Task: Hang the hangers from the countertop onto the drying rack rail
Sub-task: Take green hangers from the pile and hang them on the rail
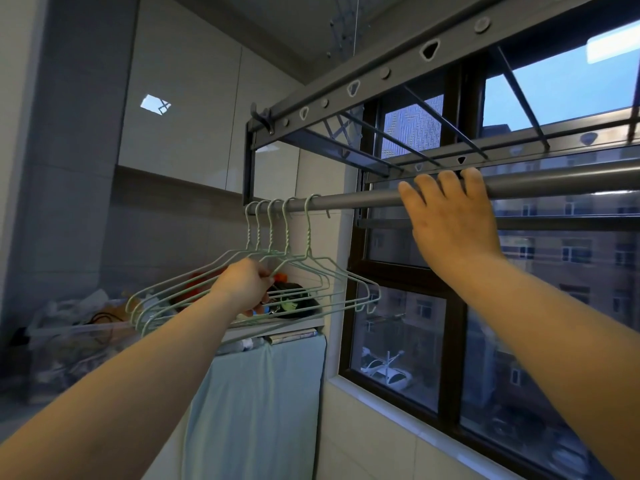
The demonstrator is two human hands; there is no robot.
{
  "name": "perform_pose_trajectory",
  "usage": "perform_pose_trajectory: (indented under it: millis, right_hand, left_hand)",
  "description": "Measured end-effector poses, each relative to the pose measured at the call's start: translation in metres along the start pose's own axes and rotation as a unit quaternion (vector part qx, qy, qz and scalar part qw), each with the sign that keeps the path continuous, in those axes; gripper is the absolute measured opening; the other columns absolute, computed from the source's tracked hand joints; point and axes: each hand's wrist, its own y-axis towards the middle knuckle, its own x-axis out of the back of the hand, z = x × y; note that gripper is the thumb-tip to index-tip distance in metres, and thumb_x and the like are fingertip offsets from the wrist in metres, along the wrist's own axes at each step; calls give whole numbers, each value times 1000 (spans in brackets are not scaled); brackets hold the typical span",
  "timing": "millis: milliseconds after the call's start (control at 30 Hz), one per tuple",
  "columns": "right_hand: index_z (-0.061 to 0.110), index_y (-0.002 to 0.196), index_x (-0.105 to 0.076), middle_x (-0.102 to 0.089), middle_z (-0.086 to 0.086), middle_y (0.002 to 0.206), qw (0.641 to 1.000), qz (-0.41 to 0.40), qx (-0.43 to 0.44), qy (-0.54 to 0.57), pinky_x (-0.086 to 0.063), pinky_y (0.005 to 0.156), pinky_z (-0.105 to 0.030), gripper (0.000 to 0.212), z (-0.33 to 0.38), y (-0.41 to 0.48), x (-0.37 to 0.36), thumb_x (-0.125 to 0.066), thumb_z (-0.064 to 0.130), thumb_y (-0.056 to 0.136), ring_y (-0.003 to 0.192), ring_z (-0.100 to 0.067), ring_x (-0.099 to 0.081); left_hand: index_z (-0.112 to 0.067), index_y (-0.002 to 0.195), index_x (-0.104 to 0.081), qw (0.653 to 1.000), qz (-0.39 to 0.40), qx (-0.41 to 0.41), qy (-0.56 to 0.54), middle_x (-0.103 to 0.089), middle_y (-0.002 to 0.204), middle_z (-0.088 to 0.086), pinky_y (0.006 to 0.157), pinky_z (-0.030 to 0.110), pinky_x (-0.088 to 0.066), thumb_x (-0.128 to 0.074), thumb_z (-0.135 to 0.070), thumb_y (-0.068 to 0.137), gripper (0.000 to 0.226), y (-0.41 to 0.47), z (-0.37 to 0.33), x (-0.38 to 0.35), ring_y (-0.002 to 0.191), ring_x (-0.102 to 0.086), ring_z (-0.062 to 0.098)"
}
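Several pale green wire hangers [304,268] hang by their hooks on the grey round rail [363,199] of the drying rack, bunched near its left end. My left hand [246,284] grips the lower wires of the bunch from below and to the left. My right hand [450,220] lies over the same rail further right, fingers curled over its top. The countertop [277,325] runs below the hangers, behind my left arm.
The rack's dark metal frame [346,95] with perforated bars spans overhead. A window [450,341] fills the right side. Bags and clutter [79,317] sit on the counter at left. A light blue cloth [256,403] hangs below the counter's edge.
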Motion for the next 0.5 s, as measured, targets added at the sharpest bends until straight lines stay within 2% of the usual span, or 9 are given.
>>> perform_pose_trajectory:
  millis: [100, 167, 267, 367, 433, 500]
  right_hand:
    - [7, 107, -68, -70, -14, 96, 999, -28, -5, 40, -22, 84, -43, 50, 0, 3, -2, -77, 17, 58, 87, -33, -65]
    - [7, 107, -67, -70, -15, 96, 999, -32, -1, 40, -22, 85, -44, 53, 0, 3, -4, -80, 16, 57, 88, -33, -65]
    - [9, 115, -63, -68, -13, 105, 999, -24, 2, 32, -23, 90, -43, 54, 0, 2, -4, -76, 20, 64, 96, -33, -63]
    - [7, 120, -59, -65, -16, 112, 998, -21, 4, 67, -40, 98, -41, 53, -3, -2, 4, -73, 18, 70, 104, -35, -59]
    - [6, 123, -56, -60, -18, 120, 996, -9, 14, 88, -40, 100, -45, 54, -4, -4, 7, -71, 16, 72, 111, -37, -55]
    - [5, 112, -64, -63, -20, 114, 995, -24, 18, 91, -45, 95, -50, 58, -4, -8, 7, -81, 16, 57, 106, -38, -60]
  left_hand:
    - [-5, 116, -56, 1000, 0, 6, 4, -53, 66, 4, 46, 24, -43, -40, -12, 96, 27, 0, 1, 0, 51, -54, 16]
    - [-5, 115, -57, 1000, -6, 4, 14, -57, 69, 6, 49, 27, -47, -40, -13, 96, 27, -2, 2, 1, 55, -58, 19]
    - [-7, 110, -62, 997, -45, -16, 56, -66, 87, 12, 67, 37, -51, -46, -19, 94, 26, -4, 3, 4, 75, -63, 29]
    - [-8, 113, -61, 991, -92, -41, 90, -63, 96, 10, 72, 33, -43, -49, -21, 92, 27, -9, 1, 7, 85, -56, 27]
    - [-9, 119, -57, 985, -129, -53, 99, -61, 115, 12, 81, 36, -44, -49, -21, 91, 31, -14, -3, 10, 104, -56, 30]
    - [-10, 121, -56, 976, -167, -76, 119, -55, 126, 12, 86, 38, -44, -49, -24, 92, 34, -20, -7, 11, 114, -51, 30]
